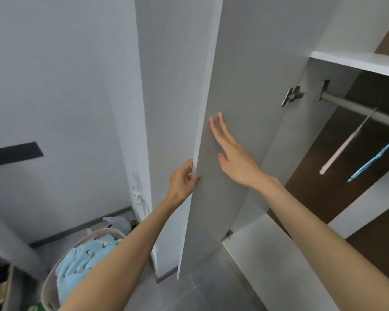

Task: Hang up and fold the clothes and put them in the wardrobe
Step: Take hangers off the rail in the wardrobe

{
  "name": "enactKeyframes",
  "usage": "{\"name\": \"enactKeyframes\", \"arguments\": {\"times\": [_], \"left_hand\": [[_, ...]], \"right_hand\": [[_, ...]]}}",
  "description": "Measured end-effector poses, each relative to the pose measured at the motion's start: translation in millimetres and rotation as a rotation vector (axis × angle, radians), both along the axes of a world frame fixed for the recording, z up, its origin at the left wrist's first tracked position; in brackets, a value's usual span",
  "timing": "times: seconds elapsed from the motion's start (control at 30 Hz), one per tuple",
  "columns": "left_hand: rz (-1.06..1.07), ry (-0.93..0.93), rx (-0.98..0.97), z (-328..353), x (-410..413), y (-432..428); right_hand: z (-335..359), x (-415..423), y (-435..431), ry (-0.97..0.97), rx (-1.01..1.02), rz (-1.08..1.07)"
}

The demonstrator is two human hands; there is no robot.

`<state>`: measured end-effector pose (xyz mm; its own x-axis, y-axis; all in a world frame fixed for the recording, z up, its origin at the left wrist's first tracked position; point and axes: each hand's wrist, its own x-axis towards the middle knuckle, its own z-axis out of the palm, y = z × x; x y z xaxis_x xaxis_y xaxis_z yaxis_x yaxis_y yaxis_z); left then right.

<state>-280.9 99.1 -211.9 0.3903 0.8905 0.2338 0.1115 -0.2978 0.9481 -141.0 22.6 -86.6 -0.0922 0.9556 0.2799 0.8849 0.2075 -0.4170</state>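
Note:
The grey wardrobe door [245,63] stands swung out in front of me. My left hand [182,180] grips its free edge, fingers curled round it. My right hand [231,153] lies flat on the door's inner face with straight fingers. Inside the wardrobe at right, a metal rail [355,106] carries a pink hanger [341,151] and a blue hanger [373,158]. A laundry basket [52,283] at lower left holds a light blue fleecy garment [81,263].
A white shelf [355,61] runs above the rail, and a white panel [274,254] lies below the hanging space. White walls stand at left with a dark baseboard. A box and dark items sit at the far lower left. Grey tiled floor lies below.

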Motion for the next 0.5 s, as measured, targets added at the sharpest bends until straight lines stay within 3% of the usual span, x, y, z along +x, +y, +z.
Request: {"name": "enactKeyframes", "arguments": {"times": [0.5], "left_hand": [[0.159,-0.027,0.095,-13.8,-4.5,21.4]], "right_hand": [[-16.6,4.6,35.6,-0.048,0.116,0.026]]}}
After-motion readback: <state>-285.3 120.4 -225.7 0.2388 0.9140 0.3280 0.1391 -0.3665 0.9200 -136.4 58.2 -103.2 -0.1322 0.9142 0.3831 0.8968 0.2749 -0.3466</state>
